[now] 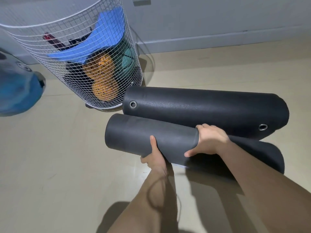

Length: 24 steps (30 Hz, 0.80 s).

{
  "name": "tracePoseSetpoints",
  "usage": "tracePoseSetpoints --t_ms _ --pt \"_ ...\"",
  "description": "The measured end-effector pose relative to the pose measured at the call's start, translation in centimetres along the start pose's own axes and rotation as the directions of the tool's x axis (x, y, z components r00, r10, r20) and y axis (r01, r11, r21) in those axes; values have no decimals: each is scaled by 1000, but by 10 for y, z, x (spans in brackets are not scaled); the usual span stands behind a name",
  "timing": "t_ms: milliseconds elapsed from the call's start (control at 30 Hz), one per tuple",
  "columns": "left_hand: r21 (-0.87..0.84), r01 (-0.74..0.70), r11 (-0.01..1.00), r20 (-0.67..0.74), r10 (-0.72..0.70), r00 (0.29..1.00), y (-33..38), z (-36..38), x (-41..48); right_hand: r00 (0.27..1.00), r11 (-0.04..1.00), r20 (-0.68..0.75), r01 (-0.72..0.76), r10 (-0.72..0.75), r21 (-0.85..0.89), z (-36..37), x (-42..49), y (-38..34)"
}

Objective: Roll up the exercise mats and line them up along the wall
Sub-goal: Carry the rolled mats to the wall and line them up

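Note:
A rolled black mat with two metal eyelets point(207, 109) lies on the floor, its left end next to a wire basket. In front of it is a second rolled dark grey mat point(134, 132), held by both hands. My left hand point(154, 155) grips it from underneath near the front, thumb up on the roll. My right hand point(208, 140) wraps over the top of the roll at its middle, thumb on the near side. The roll's right end point(262, 157) rests against the eyelet mat.
A tall white wire basket point(80, 52) holds blue foam, an orange speckled item and a teal ball. A blue exercise ball point(16, 91) sits at the left. The grey wall with its baseboard point(218, 41) runs behind. Beige floor point(58, 165) spreads around.

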<state>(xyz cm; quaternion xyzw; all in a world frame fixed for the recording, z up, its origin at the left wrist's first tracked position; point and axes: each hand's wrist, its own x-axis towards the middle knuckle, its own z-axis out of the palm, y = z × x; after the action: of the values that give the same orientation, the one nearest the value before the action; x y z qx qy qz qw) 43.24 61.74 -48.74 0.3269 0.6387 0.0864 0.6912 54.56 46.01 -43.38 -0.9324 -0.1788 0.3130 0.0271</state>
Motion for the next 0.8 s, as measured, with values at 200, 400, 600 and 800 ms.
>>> tracePoseSetpoints --t_ms 200,400,600,800 --pt "334 56 941 -155 -3 988 25 -40 -9 980 995 192 -72 58 67 21 -22 -37" --pt "301 26 953 23 -35 999 37 -83 0 929 874 369 -193 16 446 56 -48 -63" --pt "323 33 946 17 -40 999 41 -105 -5 953 780 302 -168 -28 603 75 -67 -76" --pt "392 -89 916 4 95 995 90 -146 -73 962 710 273 -186 -8 679 55 -145 -110"
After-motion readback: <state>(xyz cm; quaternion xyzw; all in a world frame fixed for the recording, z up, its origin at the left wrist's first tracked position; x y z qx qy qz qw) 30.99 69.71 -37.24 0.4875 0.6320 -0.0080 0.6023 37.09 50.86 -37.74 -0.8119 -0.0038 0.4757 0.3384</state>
